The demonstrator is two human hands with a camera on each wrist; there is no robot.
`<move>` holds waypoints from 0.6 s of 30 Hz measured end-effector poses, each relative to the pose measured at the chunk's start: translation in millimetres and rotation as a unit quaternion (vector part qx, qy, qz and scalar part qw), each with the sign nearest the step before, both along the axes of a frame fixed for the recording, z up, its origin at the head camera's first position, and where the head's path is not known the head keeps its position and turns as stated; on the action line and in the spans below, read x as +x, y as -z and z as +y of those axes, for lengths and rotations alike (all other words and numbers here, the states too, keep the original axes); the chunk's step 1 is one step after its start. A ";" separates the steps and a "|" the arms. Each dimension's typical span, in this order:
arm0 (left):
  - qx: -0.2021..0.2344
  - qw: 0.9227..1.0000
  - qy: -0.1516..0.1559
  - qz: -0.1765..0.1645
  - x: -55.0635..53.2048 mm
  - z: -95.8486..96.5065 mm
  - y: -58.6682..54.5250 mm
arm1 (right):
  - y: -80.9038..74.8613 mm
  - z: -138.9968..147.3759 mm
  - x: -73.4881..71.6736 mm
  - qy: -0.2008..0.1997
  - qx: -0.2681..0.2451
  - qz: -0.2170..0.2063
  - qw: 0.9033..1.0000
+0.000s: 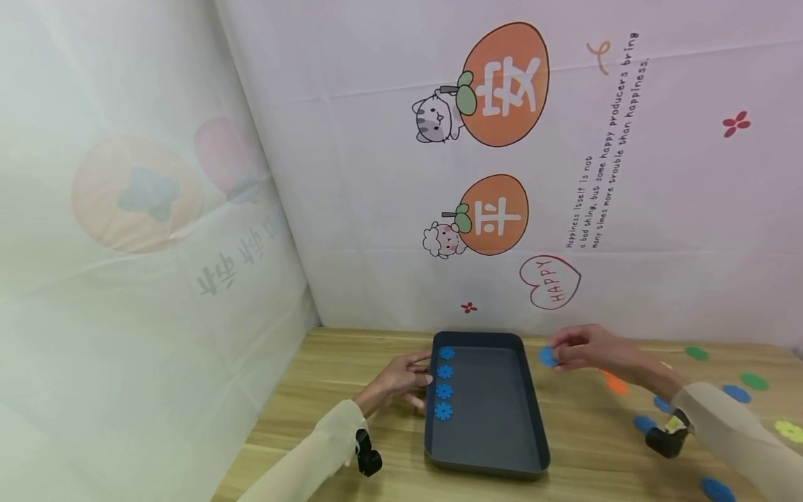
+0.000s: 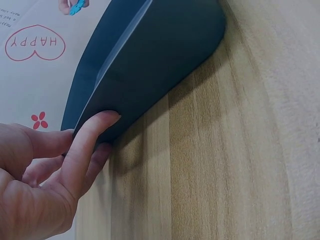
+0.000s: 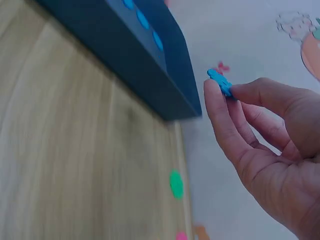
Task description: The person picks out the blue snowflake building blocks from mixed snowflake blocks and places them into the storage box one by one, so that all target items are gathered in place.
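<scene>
A dark grey rectangular tray (image 1: pixel 495 404) lies on the table, with a column of blue notched plastic discs (image 1: pixel 444 392) along its left inner side. My left hand (image 1: pixel 398 382) rests against the tray's left side. In the left wrist view, fingertips (image 2: pixel 107 117) touch the outer wall near the rim. Just beyond the tray's far right corner, my right hand (image 1: pixel 580 348) pinches another blue notched disc (image 1: pixel 548 356) between thumb and fingers. That disc (image 3: pixel 220 82) appears nearly edge-on in the right wrist view, raised near the tray's corner.
Loose discs lie right of the tray: orange (image 1: pixel 615 383), green (image 1: pixel 755 381), yellow (image 1: pixel 788 431) and several blue ones (image 1: pixel 717 489). Some sit close to the right forearm. A printed cloth (image 1: pixel 376 174) hangs behind the table, another (image 1: pixel 125 314) at the left.
</scene>
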State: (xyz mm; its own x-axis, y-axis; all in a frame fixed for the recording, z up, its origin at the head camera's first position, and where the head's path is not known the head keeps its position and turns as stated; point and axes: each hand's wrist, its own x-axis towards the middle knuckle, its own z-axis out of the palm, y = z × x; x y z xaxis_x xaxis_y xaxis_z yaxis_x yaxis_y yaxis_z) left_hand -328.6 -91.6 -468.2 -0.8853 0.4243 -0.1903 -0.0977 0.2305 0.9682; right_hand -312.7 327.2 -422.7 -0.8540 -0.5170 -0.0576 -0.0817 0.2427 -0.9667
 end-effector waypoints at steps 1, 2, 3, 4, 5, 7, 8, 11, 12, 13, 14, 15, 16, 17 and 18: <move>-0.001 1.000 0.001 0.001 0.1 0.3 0.3 | 0.5 -5.3 0.2 -0.005 -0.005 -0.001 1.000; -0.001 1.000 0.001 0.001 0.3 0.4 0.9 | 1.1 -10.7 0.8 -0.008 -0.009 -0.004 1.000; -0.001 1.000 0.001 0.001 0.7 0.5 1.3 | 1.5 -16.4 1.3 -0.013 -0.010 -0.008 1.000; -0.001 1.000 0.002 0.001 1.1 0.5 1.7 | 1.9 -22.0 2.0 -0.017 -0.012 -0.014 1.000; -0.001 1.000 0.002 0.001 1.4 0.4 2.3 | 2.1 -27.6 2.7 -0.021 -0.013 -0.019 1.000; -0.001 1.000 0.002 -0.001 2.4 0.1 2.8 | 2.4 -39.1 4.1 -0.024 -0.014 -0.033 0.999; -0.001 1.000 0.001 -0.002 2.6 0.1 3.0 | 2.1 -44.8 5.0 -0.022 -0.013 -0.041 0.999; -0.002 1.000 0.002 0.000 2.4 0.1 2.9 | 0.6 -60.4 6.6 -0.017 -0.006 -0.058 0.998; -0.003 1.000 0.001 0.000 2.1 0.2 2.5 | 0.2 -65.3 6.5 -0.015 -0.006 -0.064 0.998; -0.003 1.000 0.001 0.001 1.8 0.3 2.0 | 0.4 -69.7 6.1 -0.012 -0.006 -0.068 0.998; -0.002 1.000 0.000 0.001 1.1 0.4 1.7 | 0.5 -73.6 5.7 -0.010 -0.007 -0.075 0.997; -0.002 1.000 0.000 0.001 0.7 0.4 1.4 | 1.4 -77.2 4.9 -0.009 -0.008 -0.082 0.997; -0.002 1.000 -0.001 0.001 0.3 0.5 1.0 | 2.8 -80.8 4.1 -0.007 -0.009 -0.087 0.996; -0.003 1.000 -0.002 0.001 -0.1 0.6 0.9 | 4.3 -84.6 3.7 -0.004 -0.009 -0.091 0.996; -0.003 1.000 -0.001 0.001 -0.5 0.7 0.8 | 6.3 -88.9 3.6 -0.002 -0.008 -0.095 0.995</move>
State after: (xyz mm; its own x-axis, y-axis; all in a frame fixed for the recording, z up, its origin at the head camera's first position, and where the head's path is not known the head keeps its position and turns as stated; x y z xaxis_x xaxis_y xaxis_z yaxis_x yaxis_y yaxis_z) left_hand -329.1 -90.9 -469.0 -0.8867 0.4209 -0.1914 -0.0966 0.2361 0.9669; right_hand -309.1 238.2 -429.0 -0.8267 -0.5221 -0.2097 0.1025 0.2267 -0.9686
